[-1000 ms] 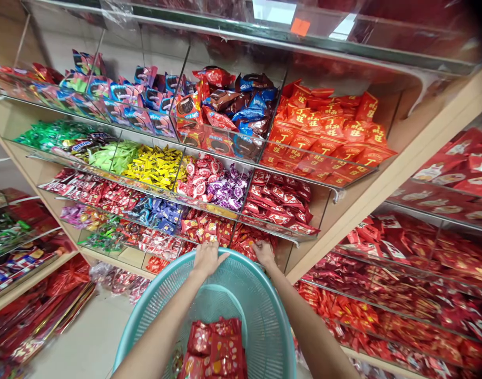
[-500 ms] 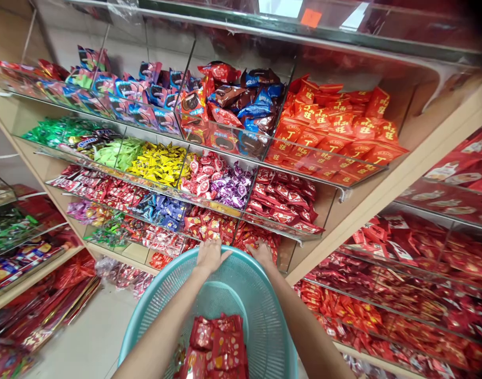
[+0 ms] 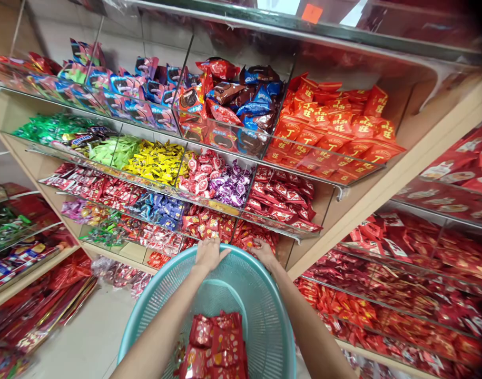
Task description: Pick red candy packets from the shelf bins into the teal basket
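The tilted wooden shelf rack of clear-fronted candy bins [image 3: 343,221] rises behind the round teal plastic mesh basket [image 3: 264,316], which holds a heap of red foil sweet packets [image 3: 215,345] (near its front). Just past the basket's far rim, the left hand [image 3: 208,253] and right hand [image 3: 263,251] lie spread, palms down, on the red-and-yellow wrapped candies [image 3: 209,229], apparently gathering; next comes closing on a handful.
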### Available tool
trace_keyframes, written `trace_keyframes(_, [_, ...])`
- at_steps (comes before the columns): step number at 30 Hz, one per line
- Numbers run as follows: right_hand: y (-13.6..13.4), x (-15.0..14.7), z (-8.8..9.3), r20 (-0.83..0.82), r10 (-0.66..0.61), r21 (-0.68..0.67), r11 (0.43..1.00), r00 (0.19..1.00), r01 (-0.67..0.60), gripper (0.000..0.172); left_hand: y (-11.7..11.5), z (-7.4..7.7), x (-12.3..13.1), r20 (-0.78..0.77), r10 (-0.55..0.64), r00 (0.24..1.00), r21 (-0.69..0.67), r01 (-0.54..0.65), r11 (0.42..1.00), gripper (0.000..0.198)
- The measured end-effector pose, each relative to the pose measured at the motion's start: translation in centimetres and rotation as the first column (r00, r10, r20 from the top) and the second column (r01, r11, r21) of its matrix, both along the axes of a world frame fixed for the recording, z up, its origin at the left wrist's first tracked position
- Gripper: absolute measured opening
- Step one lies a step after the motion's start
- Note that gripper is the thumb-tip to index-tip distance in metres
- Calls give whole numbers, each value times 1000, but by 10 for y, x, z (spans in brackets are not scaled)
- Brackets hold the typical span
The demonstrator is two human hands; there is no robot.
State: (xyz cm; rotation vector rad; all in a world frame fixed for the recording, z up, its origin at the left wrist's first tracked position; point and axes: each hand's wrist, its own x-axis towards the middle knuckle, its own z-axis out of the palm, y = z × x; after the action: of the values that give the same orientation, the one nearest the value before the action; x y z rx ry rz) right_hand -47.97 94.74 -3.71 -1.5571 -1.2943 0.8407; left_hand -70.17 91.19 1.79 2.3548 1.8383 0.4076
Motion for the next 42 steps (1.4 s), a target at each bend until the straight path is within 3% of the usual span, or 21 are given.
trace_keyframes(14, [-6, -2, 4, 113, 32, 23, 999, 993, -35, 46, 0, 0, 0, -23, -5, 1000, 0, 5, 1000, 61])
trace_keyframes(21, [-22, 5, 27, -180, -66, 8, 998, 982, 68, 53, 0, 1, 0, -24, -8, 1000, -11, 8, 1000, 62])
trace_keyframes(25, [-55, 4, 50, -242, 25, 55, 998, 970, -12, 48, -1, 2, 1, -22, 1, 1000, -22, -2, 1000, 62])
trace_keyframes(29, [-108, -13, 74, -264, 182, 28, 983, 947, -181, 46, 0, 1, 2, -20, 0, 1000, -18, 0, 1000, 62])
trace_keyframes(32, [-152, -33, 82, -216, 408, -42, 904, 887, -426, 44, 0, 0, 2, -29, 3, 1000, 1, -3, 1000, 62])
trace_keyframes(35, [-190, -53, 79, -215, 557, -121, 800, 802, -588, 39, 0, 0, 2, -32, 3, 999, -4, -3, 1000, 62])
trace_keyframes(42, [-233, -92, 49, 78, 667, -260, 731, 741, -631, 49, -1, 0, 3, -46, 19, 999, -1, -19, 1000, 60])
